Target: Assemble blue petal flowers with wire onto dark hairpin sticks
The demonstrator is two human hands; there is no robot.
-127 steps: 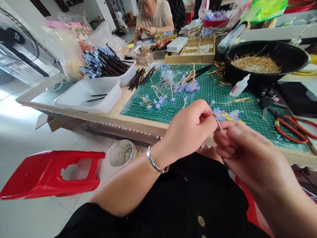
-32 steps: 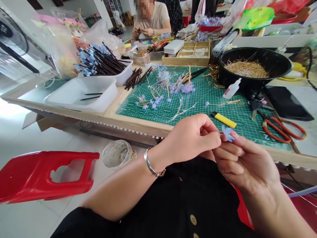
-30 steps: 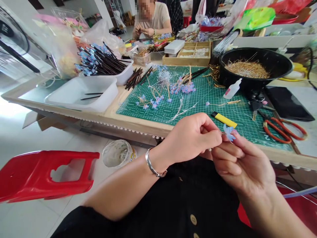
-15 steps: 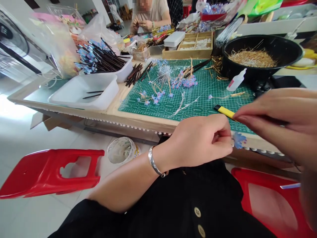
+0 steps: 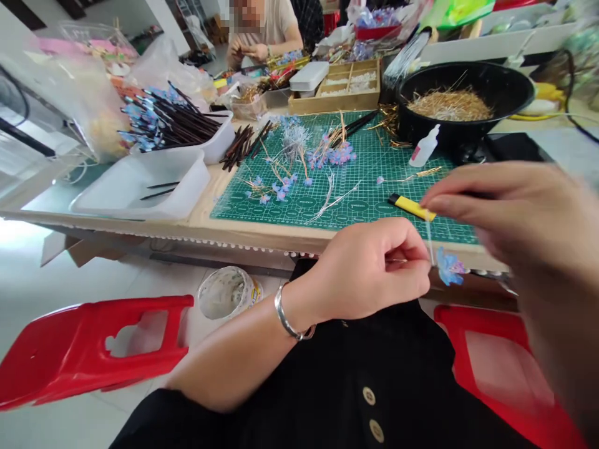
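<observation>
My left hand (image 5: pixel 369 268), with a bracelet at the wrist, is closed in a pinch around the stem of a small blue and pink artificial flower (image 5: pixel 449 267). The blossom sticks out to the right of the fingertips. Slightly blurred, my right hand (image 5: pixel 486 199) pinches the upper end of a thin white strand (image 5: pixel 430 240), wire or thread, which runs down to the stem beside the blossom. On the green cutting mat (image 5: pixel 281 215) behind, a yellow utility knife (image 5: pixel 412 206) lies near the right fingertips. More blue-pink flowers (image 5: pixel 281 187) and loose white strands (image 5: pixel 330 199) rest there too.
A small white glue bottle (image 5: pixel 425 147) stands before a black bowl (image 5: pixel 405 118) of golden wires. White trays (image 5: pixel 187 199) are at left, one filled with dark flower-tipped sticks (image 5: pixel 187 125). A wooden divided box (image 5: pixel 299 105) sits behind. Across the table is another person (image 5: pixel 276 31).
My right hand has shifted left and slightly up, and the strand below its fingers now shows stretched down to the flower. The left hand keeps its pinch. The whole view has shifted a little.
</observation>
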